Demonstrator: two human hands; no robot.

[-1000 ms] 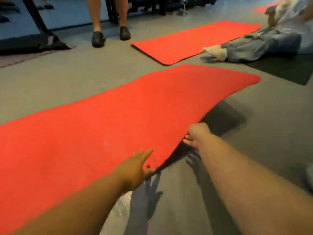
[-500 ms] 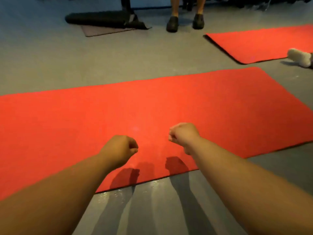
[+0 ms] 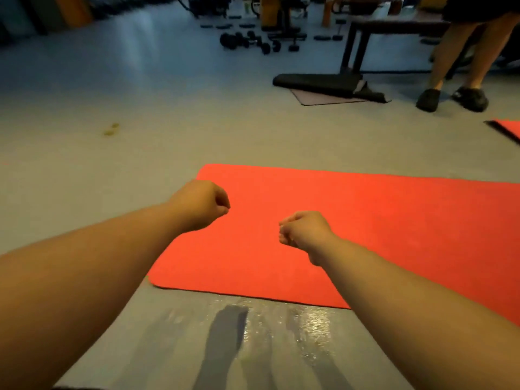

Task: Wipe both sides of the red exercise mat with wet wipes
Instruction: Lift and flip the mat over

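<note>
Both arms stretched forward. Our left hand [image 3: 201, 205] and right hand [image 3: 306, 232] are curled into fists, holding nothing, over the red exercise mat [image 3: 380, 235]. The mat's short edge runs by the left hand, with open floor [image 3: 112, 164] left of it and beyond.

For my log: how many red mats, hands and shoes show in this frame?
Red mats: 2, near mat and far mat, of which only a corner shows.
Hands: 2, left hand and right hand, both fisted.
Shoes: 2, dark, on a bystander.
Total: 6
</note>
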